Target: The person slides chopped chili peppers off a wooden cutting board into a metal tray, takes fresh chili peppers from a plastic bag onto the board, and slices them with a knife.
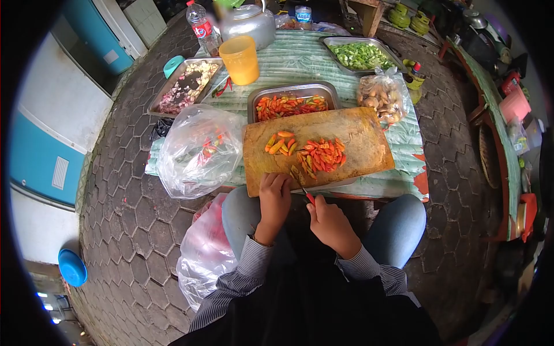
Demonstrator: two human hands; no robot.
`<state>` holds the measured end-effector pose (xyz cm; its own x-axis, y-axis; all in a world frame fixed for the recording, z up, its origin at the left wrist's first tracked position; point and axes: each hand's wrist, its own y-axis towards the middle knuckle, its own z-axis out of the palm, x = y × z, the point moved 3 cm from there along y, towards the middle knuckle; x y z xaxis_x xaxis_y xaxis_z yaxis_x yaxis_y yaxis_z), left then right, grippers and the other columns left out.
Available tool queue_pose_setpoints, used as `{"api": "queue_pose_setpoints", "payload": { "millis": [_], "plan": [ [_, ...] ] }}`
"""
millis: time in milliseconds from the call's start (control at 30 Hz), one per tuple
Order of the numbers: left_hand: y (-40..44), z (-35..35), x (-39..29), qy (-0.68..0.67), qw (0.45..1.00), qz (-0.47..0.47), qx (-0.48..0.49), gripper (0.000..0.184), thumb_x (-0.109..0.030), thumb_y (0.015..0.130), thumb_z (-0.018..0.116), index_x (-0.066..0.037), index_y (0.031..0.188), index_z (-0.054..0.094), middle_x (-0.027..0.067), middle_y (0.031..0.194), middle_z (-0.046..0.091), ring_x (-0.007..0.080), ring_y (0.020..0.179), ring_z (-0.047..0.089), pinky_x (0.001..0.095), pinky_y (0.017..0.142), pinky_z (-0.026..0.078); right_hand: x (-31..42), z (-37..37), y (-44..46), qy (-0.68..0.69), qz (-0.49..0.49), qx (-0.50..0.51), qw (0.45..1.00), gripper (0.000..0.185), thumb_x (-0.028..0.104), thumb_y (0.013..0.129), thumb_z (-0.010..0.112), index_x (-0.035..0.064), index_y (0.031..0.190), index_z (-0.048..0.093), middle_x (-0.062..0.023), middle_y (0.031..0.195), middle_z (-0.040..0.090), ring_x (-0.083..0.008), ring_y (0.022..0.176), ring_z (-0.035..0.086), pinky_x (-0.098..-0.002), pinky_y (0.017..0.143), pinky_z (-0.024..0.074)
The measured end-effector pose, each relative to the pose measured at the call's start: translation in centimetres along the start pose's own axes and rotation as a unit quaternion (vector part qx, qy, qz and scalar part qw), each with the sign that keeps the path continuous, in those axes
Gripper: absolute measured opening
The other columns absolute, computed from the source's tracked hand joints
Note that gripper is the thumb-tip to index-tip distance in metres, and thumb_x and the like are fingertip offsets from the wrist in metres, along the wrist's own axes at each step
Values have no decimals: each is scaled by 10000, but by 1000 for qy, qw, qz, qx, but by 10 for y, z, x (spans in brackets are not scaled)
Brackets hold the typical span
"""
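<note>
A worn wooden cutting board [369, 135] lies tilted at the near edge of the table, partly over a metal tray of red and orange chilies [291, 107]. On the board are a small group of whole chilies [281, 143] and, right of it, a larger pile of cut chilies [323, 154]. My right hand [333, 226] is closed round the red handle of a small knife [310, 197], its blade pointing up-left onto the board. My left hand [275, 199] rests at the board's near edge with fingers bent together beside the blade; what they hold is hidden.
Left of the board sits a clear plastic bag [199, 151]; a tray of chopped onions [187, 86] lies behind it. A yellow cup [239, 60], kettle [248, 26] and bottle [202, 27] stand farther back. At right are a green vegetable tray [362, 56] and a bagged brown food [382, 98].
</note>
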<state>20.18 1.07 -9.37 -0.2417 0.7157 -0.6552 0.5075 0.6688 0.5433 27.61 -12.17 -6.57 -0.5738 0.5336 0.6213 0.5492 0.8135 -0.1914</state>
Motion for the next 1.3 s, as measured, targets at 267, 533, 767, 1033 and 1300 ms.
{"api": "queue_pose_setpoints", "payload": {
  "millis": [267,533,767,1033,1300],
  "plan": [
    [0,-1,-2,-8,1000,0,0,57,25,750,634,6,804,630,134,791,613,320,753,563,391,665,457,-8,13,2,13,5,8,1000,253,240,964,464,-6,907,456,-284,679,588,-479,692,585,-557,599,457],
    [-4,4,10,-14,999,27,18,38,17,752,598,-2,781,612,153,788,600,360,770,552,418,702,449,-23,22,12,86,-42,-1,995,275,258,940,489,-15,915,491,-325,751,594,-515,769,571,-568,685,463],
    [-2,2,6,-11,999,31,12,49,22,739,604,1,779,623,139,783,608,335,757,553,409,685,457,-21,19,15,87,-32,34,995,323,275,944,485,-43,887,498,-322,743,600,-495,762,592,-555,679,474],
    [1,4,9,-10,999,40,20,49,19,733,609,3,777,621,141,787,614,335,759,558,416,688,461,-18,16,19,94,-15,55,994,348,270,959,462,-66,881,512,-314,736,598,-467,757,606,-509,656,475],
    [-3,5,11,-6,999,42,5,49,18,732,607,5,777,621,147,785,617,343,763,561,421,687,464,-12,22,17,63,-29,22,997,325,240,939,479,-71,853,518,-317,728,594,-478,754,599,-517,665,477]
  ]
}}
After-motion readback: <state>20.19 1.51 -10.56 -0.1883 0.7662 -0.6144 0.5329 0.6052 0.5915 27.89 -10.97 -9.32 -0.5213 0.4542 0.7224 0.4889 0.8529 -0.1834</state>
